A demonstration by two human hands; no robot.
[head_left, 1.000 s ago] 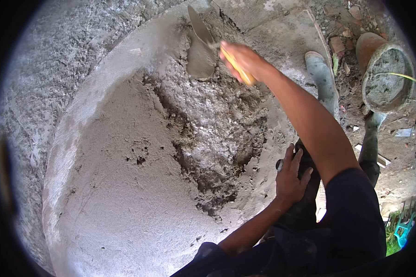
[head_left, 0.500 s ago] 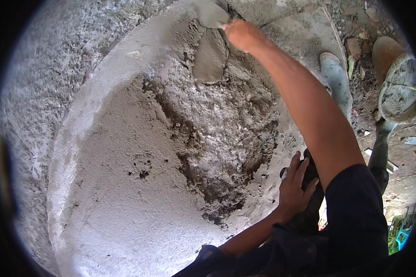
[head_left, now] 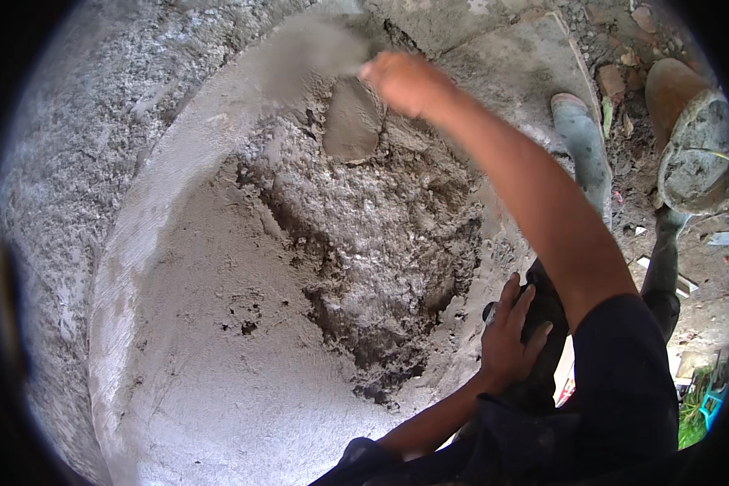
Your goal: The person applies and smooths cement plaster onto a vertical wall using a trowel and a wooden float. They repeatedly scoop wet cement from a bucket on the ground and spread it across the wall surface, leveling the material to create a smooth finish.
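My right hand (head_left: 405,83) is closed round the handle of a trowel, its arm stretched out toward the top of the view. The trowel's blade (head_left: 308,58) is smeared by motion over the smooth, pale mortar band (head_left: 219,121) along the curved edge. Just below it lies a smoothed patch of wet mortar (head_left: 352,123) on the rough, clumpy surface (head_left: 381,219). My left hand (head_left: 506,344) rests with fingers spread on dark cloth, probably my knee, with a ring-like glint on one finger.
A grey-green rubber boot (head_left: 581,150) stands at the right. Beyond it is a mortar-caked bucket (head_left: 699,166), with brick pieces (head_left: 610,81) and rubble on the soil. A smoother mortar area (head_left: 219,340) with small holes spreads at the lower left. Rough wall-like surface (head_left: 57,186) borders the far left.
My right hand has moved left and slightly down, sweeping the trowel along the pale band. My left hand has stayed on the dark cloth. The whole view has shifted a little.
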